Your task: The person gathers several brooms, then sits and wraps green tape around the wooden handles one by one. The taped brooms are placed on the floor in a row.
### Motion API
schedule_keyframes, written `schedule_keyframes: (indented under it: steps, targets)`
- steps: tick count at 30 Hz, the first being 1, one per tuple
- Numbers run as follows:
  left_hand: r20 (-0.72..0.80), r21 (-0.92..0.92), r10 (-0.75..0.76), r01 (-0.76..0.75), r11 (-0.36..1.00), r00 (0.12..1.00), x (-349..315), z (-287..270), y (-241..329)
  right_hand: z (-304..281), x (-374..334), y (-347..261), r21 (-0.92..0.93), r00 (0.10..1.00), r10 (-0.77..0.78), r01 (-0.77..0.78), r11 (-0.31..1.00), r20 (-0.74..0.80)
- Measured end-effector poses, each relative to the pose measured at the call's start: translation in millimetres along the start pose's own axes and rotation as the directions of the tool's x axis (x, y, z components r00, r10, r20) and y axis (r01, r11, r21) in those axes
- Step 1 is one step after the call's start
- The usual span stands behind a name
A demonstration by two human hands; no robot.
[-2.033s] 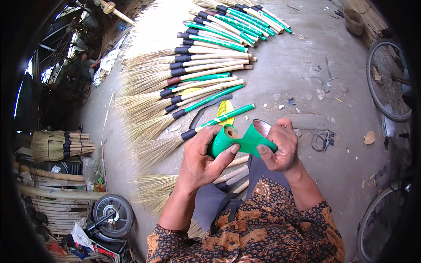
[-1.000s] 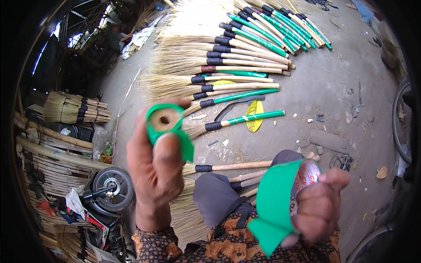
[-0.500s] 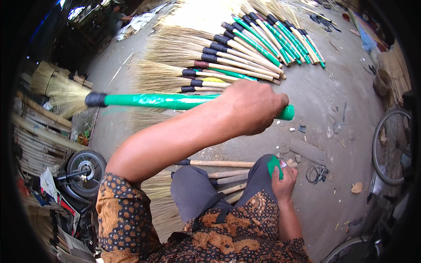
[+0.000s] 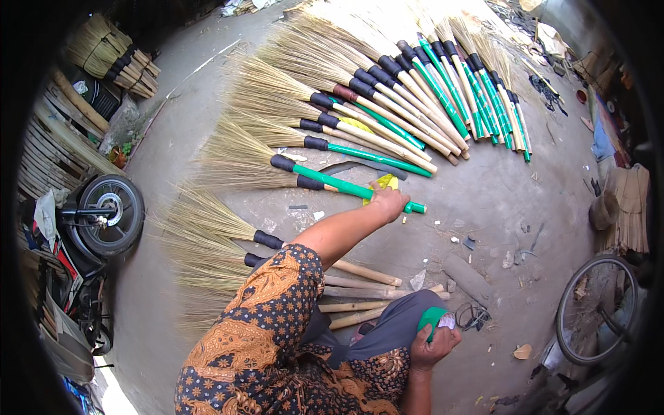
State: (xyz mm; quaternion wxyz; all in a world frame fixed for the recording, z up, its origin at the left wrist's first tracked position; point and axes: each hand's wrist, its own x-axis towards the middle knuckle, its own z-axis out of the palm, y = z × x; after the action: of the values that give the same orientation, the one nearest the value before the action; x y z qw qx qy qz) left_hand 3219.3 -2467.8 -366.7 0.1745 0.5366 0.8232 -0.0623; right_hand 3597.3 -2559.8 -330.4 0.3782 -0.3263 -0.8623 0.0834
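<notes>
Reaching forward, my left hand (image 4: 389,203) is closed round the handle near the butt end of a broom (image 4: 333,180). Its handle is wrapped in green, with a black collar and a pale straw head pointing left. A yellow sheet or wrapper (image 4: 384,185) shows just behind my fingers; what it belongs to is unclear. My right hand (image 4: 434,346), by my knee, grips a roll of green tape (image 4: 431,319) with a pale core. Beside the held broom lies another green-handled broom (image 4: 380,159).
Several brooms (image 4: 408,93) fan out on the ground ahead. Others with bare wooden handles (image 4: 360,271) lie by my legs. A motorcycle wheel (image 4: 111,213) stands at left, a bicycle wheel (image 4: 596,309) at right. Tied brooms (image 4: 114,59) rest at far left.
My left hand has lowered the green-handled broom from in front of me to the row on the ground, its straw swinging rightward. My right hand still has the green tape roll.
</notes>
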Motion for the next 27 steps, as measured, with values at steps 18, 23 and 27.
schedule_keyframes:
  steps: [18,23,27]
  targets:
    - [0.225,-0.585,-0.048,0.174,0.792,0.973,-33,156,-68,6,3,11,0.014,0.992,-0.004,0.002,1.000,0.125]
    - [0.596,-0.029,-0.212,0.284,0.958,0.775,-129,231,-98,7,4,10,0.034,0.992,-0.006,0.002,0.999,0.129]
    - [0.796,0.067,-0.153,0.167,0.984,0.585,-171,237,-108,9,9,4,0.042,0.987,-0.009,0.003,0.999,0.159]
